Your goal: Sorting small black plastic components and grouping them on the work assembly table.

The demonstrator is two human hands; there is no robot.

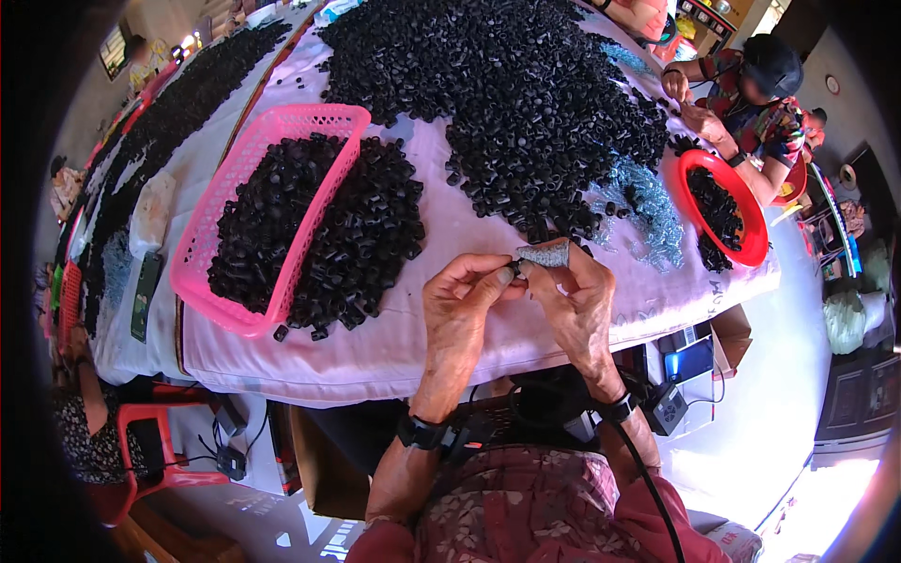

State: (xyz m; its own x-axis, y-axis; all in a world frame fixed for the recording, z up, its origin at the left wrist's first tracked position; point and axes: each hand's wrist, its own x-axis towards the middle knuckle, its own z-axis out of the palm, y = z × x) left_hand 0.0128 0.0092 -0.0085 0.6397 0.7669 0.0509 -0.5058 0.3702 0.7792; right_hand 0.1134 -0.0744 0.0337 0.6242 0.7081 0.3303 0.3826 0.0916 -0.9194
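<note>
My left hand (460, 296) is closed in a pinch on a small black plastic piece (515, 266) near the table's front edge. Against it from the right comes my right hand (577, 305), thumb and fingers bent together. A grey speckled clump (546, 254) lies along the fingers of that hand; whether it is loose bits or a wrap I cannot tell. Just beyond my hands spreads a large heap of black plastic pieces (507, 103). Shiny silver-blue small bits (648, 220) lie in a pile to the right of my hands.
A pink basket (352, 122) full of black pieces stands to the left, more pieces heaped beside it. At the right edge is a red basin (754, 235). A co-worker (751, 103) sits beyond it. Cables and boxes are under the table; a red chair (155, 441) stands left.
</note>
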